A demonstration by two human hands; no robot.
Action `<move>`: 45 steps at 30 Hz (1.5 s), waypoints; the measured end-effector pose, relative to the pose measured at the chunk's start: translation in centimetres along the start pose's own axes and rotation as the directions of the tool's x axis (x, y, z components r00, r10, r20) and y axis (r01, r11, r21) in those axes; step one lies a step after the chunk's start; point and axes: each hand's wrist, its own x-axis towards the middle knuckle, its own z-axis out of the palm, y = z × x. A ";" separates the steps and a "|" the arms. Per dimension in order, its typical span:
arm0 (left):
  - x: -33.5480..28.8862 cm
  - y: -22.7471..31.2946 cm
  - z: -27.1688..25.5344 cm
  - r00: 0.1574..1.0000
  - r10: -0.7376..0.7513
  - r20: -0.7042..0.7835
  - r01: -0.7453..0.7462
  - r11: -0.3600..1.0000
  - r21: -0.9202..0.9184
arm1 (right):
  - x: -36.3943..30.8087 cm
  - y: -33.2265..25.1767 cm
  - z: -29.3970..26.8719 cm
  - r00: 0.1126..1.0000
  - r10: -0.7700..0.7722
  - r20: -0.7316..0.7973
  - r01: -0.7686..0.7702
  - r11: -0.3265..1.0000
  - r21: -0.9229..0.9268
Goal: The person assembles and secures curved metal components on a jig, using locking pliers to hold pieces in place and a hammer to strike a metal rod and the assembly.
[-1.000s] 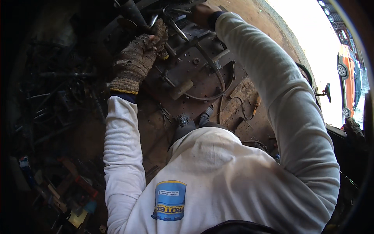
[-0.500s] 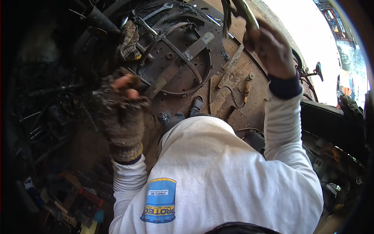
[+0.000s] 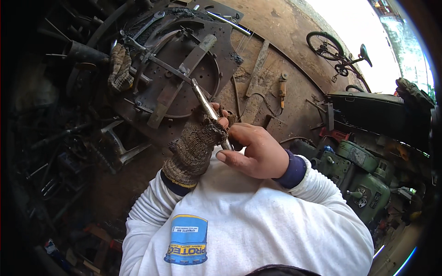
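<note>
A shiny metal rod (image 3: 204, 102) slants up in front of my chest. My left hand (image 3: 195, 142) wears a worn, brown knitted glove with bare fingertips showing, and is closed around the rod's lower half. Bare of any glove, my right hand (image 3: 262, 152) has its thumb and forefinger closed at the rod's lower end. Beyond the rod's upper tip lies a round metal frame (image 3: 218, 76) with flat bars (image 3: 168, 101) crossing it, on a dark plate with holes. Another knitted glove (image 3: 120, 69) rests at the frame's left side.
An open-end wrench (image 3: 149, 24) lies behind the spare glove. An orange-bodied tool (image 3: 282, 91) with a cable is on the dirt floor. A bicycle (image 3: 340, 57) stands far right. Green machinery (image 3: 368, 184) is at my right; dark metal parts crowd the left.
My right hand has come down from the upper right, where it held a long, blurred object, to my chest. My left hand has moved right and now grips the rod.
</note>
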 end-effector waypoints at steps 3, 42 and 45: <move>-0.4 0.6 1.2 0.998 0.029 -0.056 -0.011 0.955 0.296 | -0.6 1.5 -0.1 0.996 0.049 -0.078 -0.049 0.999 0.008; -3.7 -1.4 -7.1 0.915 0.047 0.400 -0.403 0.128 0.906 | 2.5 1.0 2.9 0.658 0.548 0.516 -0.751 0.525 0.401; -3.7 -2.3 -7.8 0.915 0.033 0.402 -0.399 0.219 0.891 | 2.8 0.5 3.2 0.662 0.571 0.486 -0.749 0.526 0.402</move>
